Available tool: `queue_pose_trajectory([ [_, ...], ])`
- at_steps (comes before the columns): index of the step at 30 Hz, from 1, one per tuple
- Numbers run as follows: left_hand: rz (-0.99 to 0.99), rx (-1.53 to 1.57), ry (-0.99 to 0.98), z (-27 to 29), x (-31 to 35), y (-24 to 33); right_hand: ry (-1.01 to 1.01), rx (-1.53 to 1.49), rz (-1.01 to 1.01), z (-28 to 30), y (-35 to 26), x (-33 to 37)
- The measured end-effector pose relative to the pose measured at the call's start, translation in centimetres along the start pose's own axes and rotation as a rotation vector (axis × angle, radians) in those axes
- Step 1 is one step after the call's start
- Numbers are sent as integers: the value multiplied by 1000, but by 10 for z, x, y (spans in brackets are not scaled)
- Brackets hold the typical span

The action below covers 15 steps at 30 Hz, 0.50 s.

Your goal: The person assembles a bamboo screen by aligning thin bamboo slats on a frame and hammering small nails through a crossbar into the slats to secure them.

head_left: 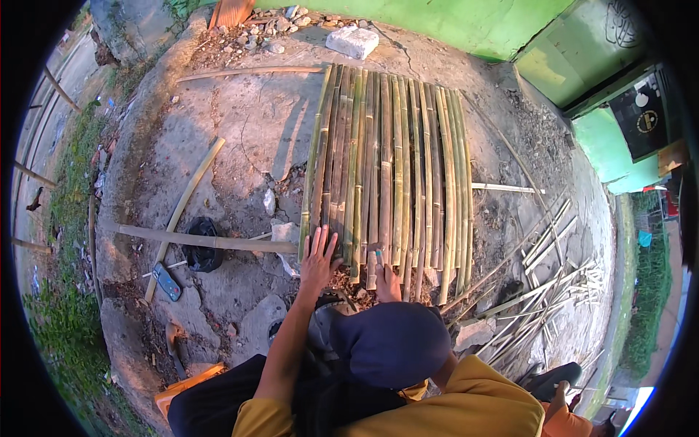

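A panel of several split bamboo slats (397, 167) lies side by side in front of me, their near ends uneven. My left hand (318, 258) rests flat, fingers spread, on the near left corner of the panel. At the near ends of the middle slats, my right hand (388, 282) is closed round a tool that looks like a small hammer (374, 247), with a dark head and a bit of teal. A long bamboo strip (211, 241) runs leftward from near my left hand. Something dark blue and round, like a cap (393, 346), hides my right forearm.
A black plastic bag (202, 244), a phone (167, 282) and a bladed tool (175, 349) lie left. Loose bamboo strips (542, 298) are heaped right. A white block (352, 42) stands near the green wall (437, 25). Another person's hand (559, 400) shows lower right.
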<state>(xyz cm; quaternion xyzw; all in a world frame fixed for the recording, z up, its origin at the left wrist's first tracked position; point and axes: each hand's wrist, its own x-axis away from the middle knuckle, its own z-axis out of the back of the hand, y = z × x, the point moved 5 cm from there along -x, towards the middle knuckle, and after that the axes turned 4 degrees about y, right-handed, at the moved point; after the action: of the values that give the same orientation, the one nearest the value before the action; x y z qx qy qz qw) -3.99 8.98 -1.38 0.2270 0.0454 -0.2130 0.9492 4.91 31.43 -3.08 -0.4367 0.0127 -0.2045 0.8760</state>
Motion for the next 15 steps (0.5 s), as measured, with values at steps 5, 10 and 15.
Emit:
queue_pose_trajectory([
  [5,11,-27,-36,-3,3,-2,186,55,-88,48,-8,5],
  [10,15,-43,-12,4,8,-10,192,-91,-229,66,-33,7],
  [15,-23,-34,-25,-5,-5,8,160,269,143,43,26,0],
])
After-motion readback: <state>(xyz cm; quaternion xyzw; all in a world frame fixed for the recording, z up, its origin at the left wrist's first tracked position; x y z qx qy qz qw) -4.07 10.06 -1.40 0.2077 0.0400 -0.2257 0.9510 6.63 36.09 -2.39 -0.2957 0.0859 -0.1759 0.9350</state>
